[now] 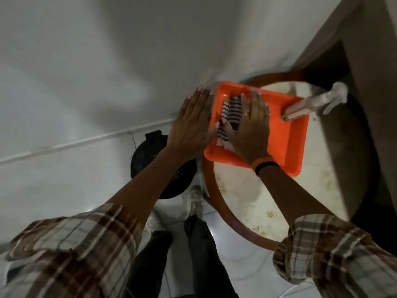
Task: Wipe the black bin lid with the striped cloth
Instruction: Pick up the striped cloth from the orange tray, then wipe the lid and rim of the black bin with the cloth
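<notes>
A black-and-white striped cloth (232, 114) lies folded in an orange tray (287, 143) on a round table. My right hand (251, 127) lies flat on the cloth's right part, fingers spread. My left hand (193, 121) hovers flat at the tray's left edge, its thumb touching the cloth's near corner. The black bin (148, 153) with its round lid stands on the floor left of the table, partly hidden under my left forearm.
A clear spray bottle (315, 103) lies across the tray's far right rim. The round table (242, 203) has a pale stained top and a brown rim. A white wall rises to the left, a dark doorway to the right. My feet stand on pale floor tiles.
</notes>
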